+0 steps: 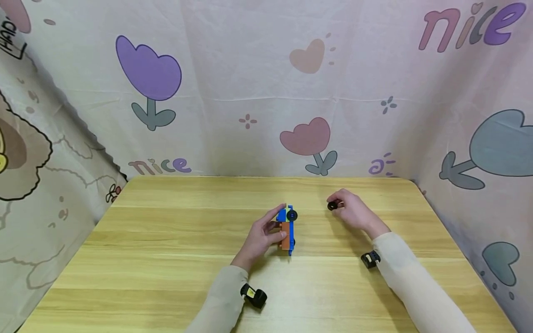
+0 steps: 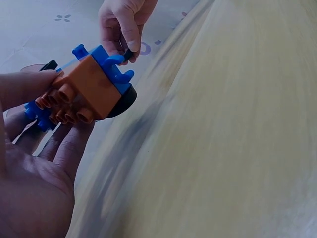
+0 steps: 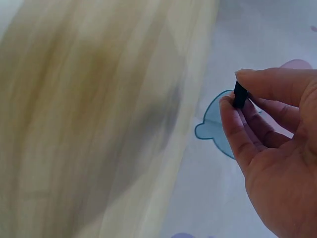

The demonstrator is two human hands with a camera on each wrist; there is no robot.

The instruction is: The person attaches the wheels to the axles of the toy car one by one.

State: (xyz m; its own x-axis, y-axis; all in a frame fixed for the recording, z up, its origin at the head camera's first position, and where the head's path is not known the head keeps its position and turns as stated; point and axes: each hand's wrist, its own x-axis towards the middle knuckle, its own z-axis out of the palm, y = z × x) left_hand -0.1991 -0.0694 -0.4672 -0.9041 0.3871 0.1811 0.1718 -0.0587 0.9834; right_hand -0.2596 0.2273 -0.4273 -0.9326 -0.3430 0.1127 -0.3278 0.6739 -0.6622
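Note:
A toy car of building blocks, orange and blue with black wheels, is turned on its side in my left hand. The left thumb and fingers grip its orange block, whose round studs face the palm in the left wrist view. One black wheel shows at the car's far end. To the right and apart from the car, my right hand pinches a small black wheel between thumb and fingertips. Both hands are raised above the wooden table.
The light wooden table spreads under both arms. A printed cloth with flowers and hearts hangs behind it and at the sides. A black wrist camera sits on the left sleeve, and another camera on the right.

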